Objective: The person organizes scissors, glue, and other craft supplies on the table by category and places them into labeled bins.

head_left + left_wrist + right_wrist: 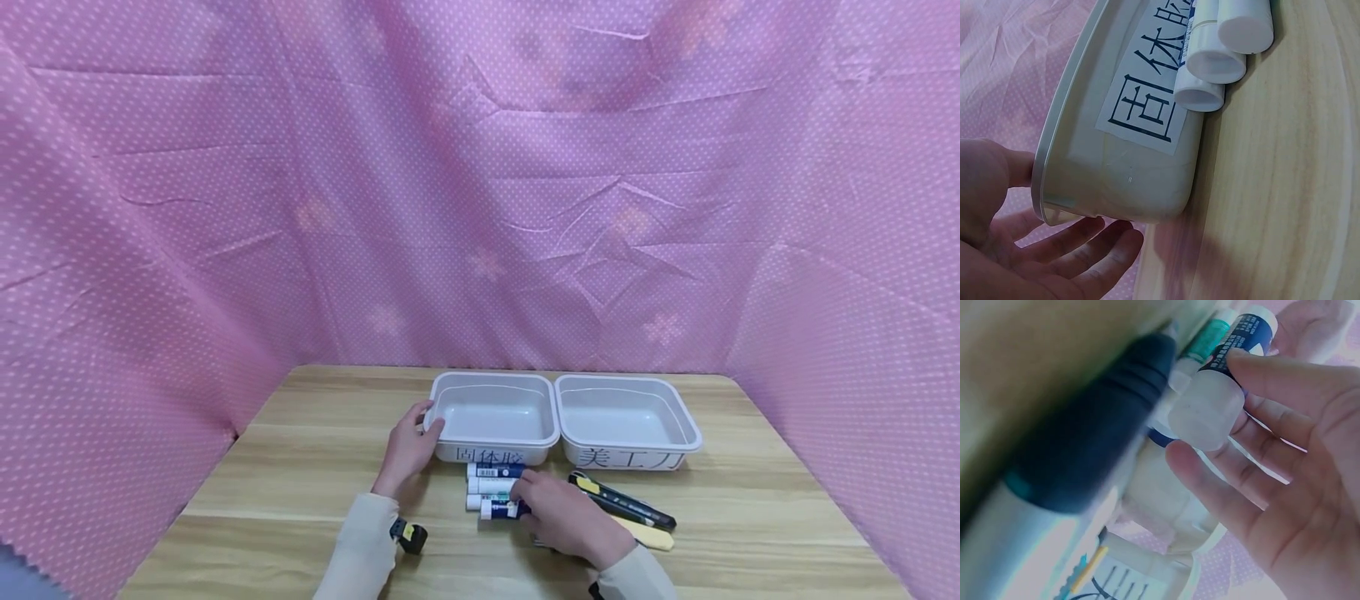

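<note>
Pinching hand: your right hand (pixel 564 512) has the nearest glue stick (pixel 502 509) between thumb and fingers — one digit lies on its navy label, others sit behind it, and the translucent end faces your wrist camera.
Held stick: it is in front of the left tray (pixel 491 422), at the near end of a row; whether it rests on the wood or is slightly raised, you cannot tell.
Rim hand: your left hand (pixel 407 448) grips that tray at its left end, thumb over the rim, the other fingers spread against the outer wall below.
Row of sticks: beyond the held one you have a green-marked stick (pixel 483 502), a white stick (pixel 491 487) and a navy stick (pixel 497 472), lying parallel and close together, the last just beside the tray's labelled front.
Trays: the left one and the right tray (pixel 628 425) stand side by side, both pale, their fronts lettered 固体胶 and 美工刀.
Cutters: to the right of your right hand lie a black utility knife (pixel 630 506) with a yellow slider and a yellow handle (pixel 651 535), partly hidden by your hand.
Close blur: in the right wrist view a dark-ended silvery object (pixel 1085 437) looms at the left — too blurred to name.
Backdrop: pink dotted cloth (pixel 480 208) hangs behind the wood-grain table (pixel 300 500).
</note>
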The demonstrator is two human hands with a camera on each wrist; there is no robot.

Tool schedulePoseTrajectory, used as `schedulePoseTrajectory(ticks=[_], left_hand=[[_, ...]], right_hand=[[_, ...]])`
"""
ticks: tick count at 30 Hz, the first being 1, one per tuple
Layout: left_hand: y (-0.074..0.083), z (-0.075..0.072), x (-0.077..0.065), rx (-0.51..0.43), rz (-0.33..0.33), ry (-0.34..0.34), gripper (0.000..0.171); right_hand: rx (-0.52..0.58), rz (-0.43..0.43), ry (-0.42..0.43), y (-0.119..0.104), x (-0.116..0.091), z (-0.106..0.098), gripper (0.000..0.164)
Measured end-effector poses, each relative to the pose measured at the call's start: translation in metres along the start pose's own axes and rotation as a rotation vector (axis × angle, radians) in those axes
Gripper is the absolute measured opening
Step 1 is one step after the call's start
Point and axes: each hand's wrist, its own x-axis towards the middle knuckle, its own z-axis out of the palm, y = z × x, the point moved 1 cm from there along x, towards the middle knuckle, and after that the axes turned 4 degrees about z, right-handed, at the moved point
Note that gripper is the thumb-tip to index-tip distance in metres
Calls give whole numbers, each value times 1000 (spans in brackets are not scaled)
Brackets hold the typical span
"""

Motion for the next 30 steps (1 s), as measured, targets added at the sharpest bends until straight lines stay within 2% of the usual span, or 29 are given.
schedulePoseTrajectory(ticks=[7, 14, 20, 30], left_hand=[[-1, 1, -2, 5, -14, -4, 49], [-4, 1, -4, 9, -22, -5, 50], [0, 2, -5, 4, -13, 7, 50], [3, 3, -9, 9, 2, 11, 48]], right_hand=[[14, -19, 87, -1, 0, -6, 21], [-21, -27, 181, 0, -1, -10, 24], [-17, -23, 220, 4, 2, -15, 24], [13, 31, 282, 13, 8, -23, 28]])
